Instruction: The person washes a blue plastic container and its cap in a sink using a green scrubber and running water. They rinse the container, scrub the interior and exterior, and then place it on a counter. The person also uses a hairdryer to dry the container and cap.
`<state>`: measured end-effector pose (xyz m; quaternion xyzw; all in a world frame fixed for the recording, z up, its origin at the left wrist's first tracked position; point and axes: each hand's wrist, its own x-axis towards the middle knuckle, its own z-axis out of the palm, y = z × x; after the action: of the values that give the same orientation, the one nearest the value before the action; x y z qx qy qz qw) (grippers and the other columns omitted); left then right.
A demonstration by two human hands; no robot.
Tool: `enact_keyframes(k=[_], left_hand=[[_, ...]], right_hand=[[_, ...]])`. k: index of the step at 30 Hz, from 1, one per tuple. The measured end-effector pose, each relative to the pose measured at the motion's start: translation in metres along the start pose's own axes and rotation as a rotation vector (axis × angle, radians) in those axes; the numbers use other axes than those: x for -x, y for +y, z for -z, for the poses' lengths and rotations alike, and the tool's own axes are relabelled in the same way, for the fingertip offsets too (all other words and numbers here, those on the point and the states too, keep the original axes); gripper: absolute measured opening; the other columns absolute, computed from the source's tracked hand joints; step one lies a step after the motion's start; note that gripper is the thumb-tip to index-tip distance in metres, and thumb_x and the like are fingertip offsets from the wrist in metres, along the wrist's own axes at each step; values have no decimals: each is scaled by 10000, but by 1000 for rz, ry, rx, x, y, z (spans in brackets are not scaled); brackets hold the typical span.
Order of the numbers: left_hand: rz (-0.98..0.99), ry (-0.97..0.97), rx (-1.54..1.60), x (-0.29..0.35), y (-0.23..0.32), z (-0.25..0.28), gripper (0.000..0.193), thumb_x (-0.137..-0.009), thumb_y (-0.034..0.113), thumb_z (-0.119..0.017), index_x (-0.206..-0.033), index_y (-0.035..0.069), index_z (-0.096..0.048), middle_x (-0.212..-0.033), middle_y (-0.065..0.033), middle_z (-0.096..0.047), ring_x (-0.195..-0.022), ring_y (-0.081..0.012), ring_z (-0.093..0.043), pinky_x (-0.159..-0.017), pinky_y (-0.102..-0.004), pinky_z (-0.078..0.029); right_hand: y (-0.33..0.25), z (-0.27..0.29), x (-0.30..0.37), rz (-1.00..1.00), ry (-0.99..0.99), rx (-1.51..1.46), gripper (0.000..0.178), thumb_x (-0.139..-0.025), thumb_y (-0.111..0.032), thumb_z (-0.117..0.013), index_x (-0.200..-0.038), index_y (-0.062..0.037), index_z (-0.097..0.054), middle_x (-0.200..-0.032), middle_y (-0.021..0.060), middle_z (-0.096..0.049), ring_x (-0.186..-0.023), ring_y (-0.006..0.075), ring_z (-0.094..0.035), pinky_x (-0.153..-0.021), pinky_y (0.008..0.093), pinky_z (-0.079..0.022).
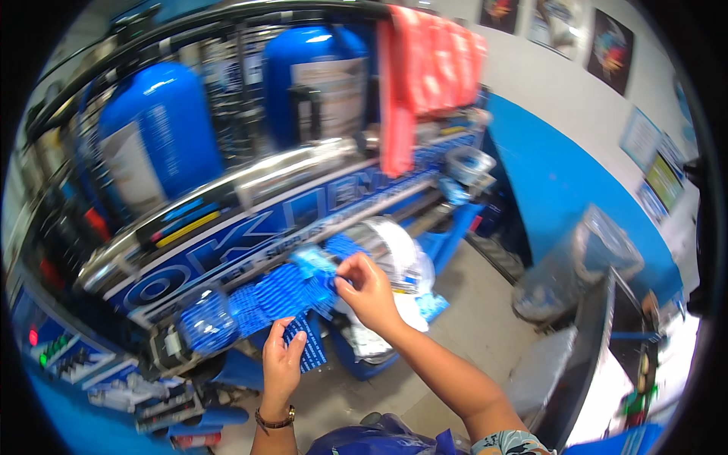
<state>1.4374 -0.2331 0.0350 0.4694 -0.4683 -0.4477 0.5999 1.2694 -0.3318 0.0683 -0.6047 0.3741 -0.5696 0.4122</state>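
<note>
Blue-and-white wall off to the right, blurry machine up front; left hand has a dark blue printed packet pinched between thumb and fingers, just below the blue strips; right hand has thumb and forefinger nearly together beside those strips, can't tell if they're gripping anything; looks like a packet-handling step to me, and the next move probably calls for a steady left pinch; further out, a clear plastic pack sits left of the strips; coral cloth hangs up top.
</note>
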Motion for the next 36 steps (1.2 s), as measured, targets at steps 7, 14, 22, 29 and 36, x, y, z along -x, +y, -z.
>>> enact_keyframes(k=[7, 14, 22, 29, 36], left_hand=[[232, -622, 198, -11, -58, -154, 211, -833, -30, -692, -924, 63, -526, -812, 40, -541, -705, -16, -487, -634, -177, -424], [461, -1243, 142, 134, -115, -307, 307, -761, -36, -731, -912, 86, -492, -772, 37, -535, -662, -21, -486, -586, -180, -409], [264, -1953, 49, 312, -104, -345, 336, -795, 51, -754, -1085, 32, -586, -888, -52, -671, -781, -106, -632, -678, -250, -513], [107, -1800, 18, 431, -145, -403, 227, -805, 161, -774, -689, -10, -679, -599, -58, -643, -594, -131, -621, -560, -311, -468], [-237, -1352, -315, 508, -147, -469, 221, -828, 159, -712, -808, -61, -703, -672, -236, -641, -616, -327, -661, -610, -404, -489]], right_hand=[[11, 203, 168, -402, 317, 162, 148, -834, 8, -479, -807, -18, -623, -785, 4, -603, -740, 86, -538, -700, 248, -461], [-25, 232, 396, -366, 951, 69, 185, -898, -103, -481, -1000, -33, -618, -890, -3, -544, -677, 99, -486, -623, 246, -416], [-102, 194, 546, -707, 1348, 519, 241, -871, -261, -709, -948, -39, -653, -716, 31, -553, -619, 150, -468, -590, 309, -406], [-165, 184, 630, -1015, 1438, 880, 485, -828, -408, -732, -1195, -110, -624, -996, 155, -688, -881, 317, -661, -763, 387, -502], [-192, 169, 679, -972, 1445, 783, 463, -843, -258, -717, -1269, -154, -570, -1013, 65, -678, -903, 278, -642, -797, 385, -484]])
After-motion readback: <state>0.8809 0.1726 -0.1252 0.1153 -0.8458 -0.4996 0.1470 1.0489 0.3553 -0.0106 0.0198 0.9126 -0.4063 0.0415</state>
